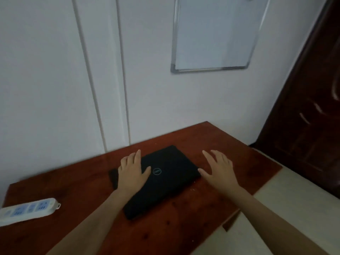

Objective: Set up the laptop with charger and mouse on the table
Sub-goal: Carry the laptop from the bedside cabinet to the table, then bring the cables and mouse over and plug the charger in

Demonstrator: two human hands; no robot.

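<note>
Two bare forearms are extending forward from the bottom edge over a reddish-brown wooden bench (pixel 230 144). At its middle a closed black laptop (pixel 171 183) is lying flat and turned at an angle. The left hand (pixel 131 170) is resting palm down on the left part of the lid, its grip open, fingers straight and thumb spread, holding nothing. The right hand (pixel 219 170) is hovering just beside the laptop's right edge, its grip open too with fingers fanned. Its thumb is sitting close to the corner, and whether it is touching cannot be told. A small dark shape (pixel 113 178) is peeking out beside the left hand, too dim to identify. A white power strip (pixel 27 211) with pale blue sockets is lying at the bench's left edge, well apart from the laptop. A whiteboard (pixel 213 34) is hanging on the white wall behind, and a dark wooden door (pixel 312 107) is standing at the right. The task appears to be only starting: the laptop is on the bench but unopened, and no charger or mouse is clearly showing, so plugging in and placing both seem to be remaining. A ring-shaped logo (pixel 157 171) on the lid appears to be reading Dell. No other writing is legible.
</note>
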